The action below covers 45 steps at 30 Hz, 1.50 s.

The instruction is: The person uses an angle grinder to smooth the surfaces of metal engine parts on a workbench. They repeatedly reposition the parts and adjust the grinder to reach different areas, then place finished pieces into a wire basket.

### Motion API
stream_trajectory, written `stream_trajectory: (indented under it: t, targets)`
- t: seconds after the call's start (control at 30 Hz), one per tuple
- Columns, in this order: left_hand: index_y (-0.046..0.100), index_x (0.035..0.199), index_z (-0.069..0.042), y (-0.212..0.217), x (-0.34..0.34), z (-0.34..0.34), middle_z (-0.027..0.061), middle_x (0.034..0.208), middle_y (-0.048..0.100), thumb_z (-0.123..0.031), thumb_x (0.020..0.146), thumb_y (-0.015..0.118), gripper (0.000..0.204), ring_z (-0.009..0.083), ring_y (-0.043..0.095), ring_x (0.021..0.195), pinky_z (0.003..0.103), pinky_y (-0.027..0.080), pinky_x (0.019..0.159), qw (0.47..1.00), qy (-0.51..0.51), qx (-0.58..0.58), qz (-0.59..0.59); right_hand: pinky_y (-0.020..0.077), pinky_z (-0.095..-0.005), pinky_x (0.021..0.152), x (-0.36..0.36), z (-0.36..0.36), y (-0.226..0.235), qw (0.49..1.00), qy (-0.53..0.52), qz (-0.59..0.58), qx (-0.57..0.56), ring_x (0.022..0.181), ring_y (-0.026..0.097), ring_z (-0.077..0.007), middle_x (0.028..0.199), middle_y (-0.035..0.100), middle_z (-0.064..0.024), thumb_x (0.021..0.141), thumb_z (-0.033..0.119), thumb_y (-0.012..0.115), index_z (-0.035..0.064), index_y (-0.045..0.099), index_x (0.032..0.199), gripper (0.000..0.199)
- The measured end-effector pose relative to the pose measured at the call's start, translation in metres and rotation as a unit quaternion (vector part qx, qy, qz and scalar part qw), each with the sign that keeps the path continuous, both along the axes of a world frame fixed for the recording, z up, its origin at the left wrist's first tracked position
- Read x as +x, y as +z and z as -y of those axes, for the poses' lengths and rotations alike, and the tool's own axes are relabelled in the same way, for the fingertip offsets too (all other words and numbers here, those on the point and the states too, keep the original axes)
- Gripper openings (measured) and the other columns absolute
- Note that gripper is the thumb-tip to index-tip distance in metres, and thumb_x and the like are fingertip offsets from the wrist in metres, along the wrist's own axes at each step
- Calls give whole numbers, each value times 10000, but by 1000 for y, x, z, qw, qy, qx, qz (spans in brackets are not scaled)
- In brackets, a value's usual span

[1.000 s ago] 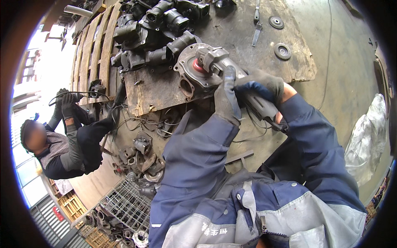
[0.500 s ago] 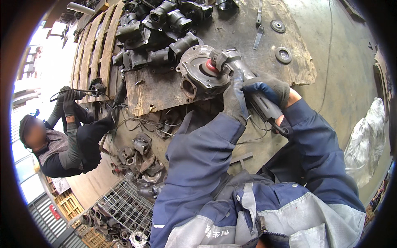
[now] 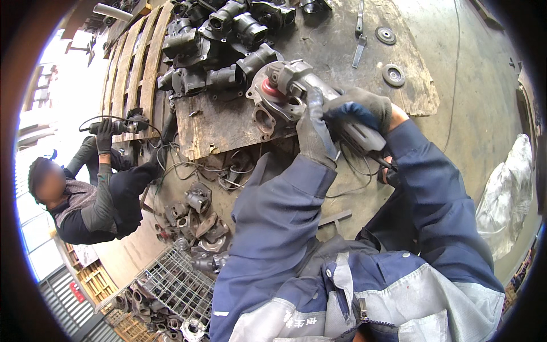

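An angle grinder (image 3: 310, 91) with a red disc presses on a round grey metal casting (image 3: 268, 105) lying on a worn wooden board (image 3: 228, 122). My left hand (image 3: 313, 128), in a grey glove, grips the grinder's side near its head. My right hand (image 3: 362, 108), in a dark glove, is wrapped around the grinder's body behind it. The grinder's cable trails down past my right sleeve.
Several dark metal castings (image 3: 216, 40) are piled at the board's far side. Loose grinding discs (image 3: 393, 74) and a wrench (image 3: 359, 34) lie further right. Another person (image 3: 97, 194) crouches at left holding a power tool (image 3: 122, 125). More parts (image 3: 199, 216) and a wire basket (image 3: 171, 285) sit below.
The view has shifted a little; both my hands and the grinder stay on the casting, the grinder head sitting slightly further over its flange.
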<state>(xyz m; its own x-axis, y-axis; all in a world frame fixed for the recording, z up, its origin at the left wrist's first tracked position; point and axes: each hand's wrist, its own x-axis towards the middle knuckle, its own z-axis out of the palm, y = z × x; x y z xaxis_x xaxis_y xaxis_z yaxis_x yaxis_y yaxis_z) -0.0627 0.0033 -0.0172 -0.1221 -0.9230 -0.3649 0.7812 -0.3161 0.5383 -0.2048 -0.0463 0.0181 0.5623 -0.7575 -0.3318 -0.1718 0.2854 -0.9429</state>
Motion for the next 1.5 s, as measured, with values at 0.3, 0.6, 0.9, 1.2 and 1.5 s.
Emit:
stream_trajectory:
  t: [0.3,0.6,0.9,1.2,1.5]
  targets:
    - [693,1114,-39,-26,-6,27,33,956,718,-408,1030,661,380,131,690,789,287,578,713,998,25,47,-35,536,-326,808,0,23,-37,997,-19,-57,-39,870,653,-159,973,701,-92,943,194,618,16,700,1092,247]
    - [688,1109,-54,-26,-20,7,40,915,721,-367,1050,627,324,169,703,789,328,600,756,996,-49,61,29,567,-291,844,-37,5,-68,998,-3,-39,-42,911,672,-141,1025,712,-34,993,71,576,32,695,1163,211]
    - [665,1211,-19,-19,-32,-28,61,1066,708,-329,1049,628,352,164,693,962,311,567,883,988,-119,59,73,571,-315,804,-54,-54,-47,984,-112,42,134,901,668,-134,1056,687,-75,978,194,599,2,644,1210,305]
    - [620,1257,60,-3,-18,-49,112,1112,692,-461,1010,669,579,155,679,959,289,558,848,984,-137,92,71,592,-341,681,-34,-78,-2,954,-137,109,242,743,686,-198,903,683,-121,884,145,734,-26,560,1268,455]
    - [647,1239,-4,-4,-18,-51,67,1024,706,-507,1045,584,542,132,681,829,276,549,656,981,-144,62,118,590,-354,670,-31,-74,0,964,-117,82,222,741,693,-218,889,686,-127,879,130,767,-25,555,1297,493]
